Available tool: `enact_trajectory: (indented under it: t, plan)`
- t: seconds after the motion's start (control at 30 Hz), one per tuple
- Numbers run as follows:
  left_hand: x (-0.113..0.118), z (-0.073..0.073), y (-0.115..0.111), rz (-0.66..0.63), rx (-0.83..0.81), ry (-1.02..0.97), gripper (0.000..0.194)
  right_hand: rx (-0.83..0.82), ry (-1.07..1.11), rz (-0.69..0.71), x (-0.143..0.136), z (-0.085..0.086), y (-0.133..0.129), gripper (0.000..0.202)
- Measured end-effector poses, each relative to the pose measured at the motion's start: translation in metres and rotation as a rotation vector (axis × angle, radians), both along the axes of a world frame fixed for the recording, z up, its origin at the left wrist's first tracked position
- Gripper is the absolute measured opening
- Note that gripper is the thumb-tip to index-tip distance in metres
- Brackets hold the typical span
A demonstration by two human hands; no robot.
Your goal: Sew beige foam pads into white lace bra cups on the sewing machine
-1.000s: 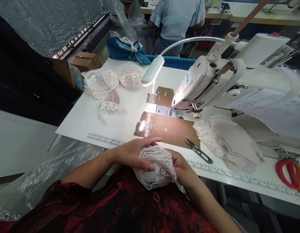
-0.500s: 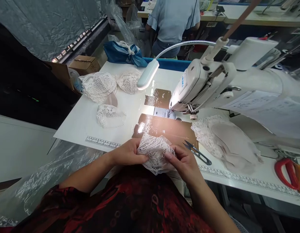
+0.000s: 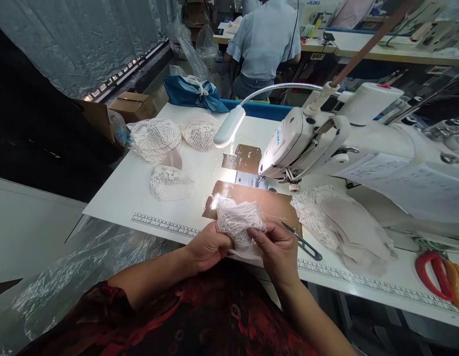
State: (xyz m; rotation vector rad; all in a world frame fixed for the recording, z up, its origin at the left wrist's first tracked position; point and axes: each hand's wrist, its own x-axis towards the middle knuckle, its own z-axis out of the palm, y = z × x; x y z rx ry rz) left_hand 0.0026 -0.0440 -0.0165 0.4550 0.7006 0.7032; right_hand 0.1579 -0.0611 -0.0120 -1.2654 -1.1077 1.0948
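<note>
The crumpled white lace fabric piece point(image 3: 239, 225) is held in both hands at the near edge of the white tabletop point(image 3: 118, 198), in front of the machine; contact with the surface cannot be determined. The left hand point(image 3: 210, 247) has its grip closed on the piece's left side, fingers curled under. The right hand point(image 3: 277, 247) has a narrow grip, thumb and fingers pinching the right side.

Directly behind the piece, and partly hidden by it, lies a glossy brown flat sheet point(image 3: 272, 201). Dark metal thread snips point(image 3: 309, 248) lie just beside the right hand. Beyond the sheet stands a white sewing machine point(image 3: 285, 143), with a pale slim lamp point(image 3: 229, 127) lit to its left.

To the right rests a beige fabric piece with white lace edging point(image 3: 344, 222); farther right are red and orange looped handles point(image 3: 432, 272). On the left are three white lace cup-shaped items point(image 3: 155, 138), with a tied blue cloth bundle point(image 3: 190, 93) behind. A co-worker in a light blue top point(image 3: 266, 44) sits beyond, back turned.
</note>
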Motion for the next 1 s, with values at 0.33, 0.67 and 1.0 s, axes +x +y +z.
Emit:
enact_trajectory:
  t: [0.33,0.67,1.0]
  plan:
    - [-0.077,0.035,0.026,-0.195,0.942,0.364,0.029,0.028,-0.075,0.269,0.012,0.006,-0.001,0.009]
    - [-0.051,0.027,0.027,-0.409,0.976,0.602,0.026,0.139,-0.233,0.309,-0.006,0.014,0.000,0.011]
    - [-0.052,0.032,0.030,-0.334,0.879,0.619,0.031,0.125,-0.281,0.179,-0.011,0.009,-0.001,0.013]
